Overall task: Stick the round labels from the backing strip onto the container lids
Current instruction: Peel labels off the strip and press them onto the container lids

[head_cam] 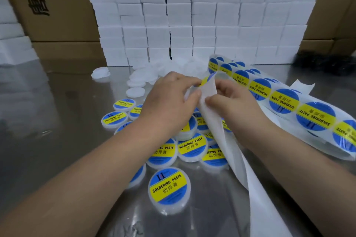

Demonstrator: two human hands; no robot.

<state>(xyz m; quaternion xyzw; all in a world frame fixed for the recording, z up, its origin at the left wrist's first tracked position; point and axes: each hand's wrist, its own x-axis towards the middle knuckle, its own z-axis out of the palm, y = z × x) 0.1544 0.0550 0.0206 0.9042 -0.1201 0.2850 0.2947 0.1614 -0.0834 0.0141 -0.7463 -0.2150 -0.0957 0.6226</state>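
A white backing strip [231, 152] runs from the bottom right up to both hands at the centre. My right hand [231, 99] pinches the strip just below its bend. My left hand [173, 98] pinches a round blue and yellow label [207, 80] that is half lifted off the strip's top edge. The loaded part of the strip [283, 99], with several labels on it, trails off to the right. Under my hands lie several white lids with labels on them [169, 186]. Several bare white lids [135, 92] lie further back.
A wall of stacked white boxes [192, 20] stands behind the work area on the shiny metal table [57, 140]. Brown cartons [54, 5] flank it left and right. A dark object [323, 63] sits at the far right.
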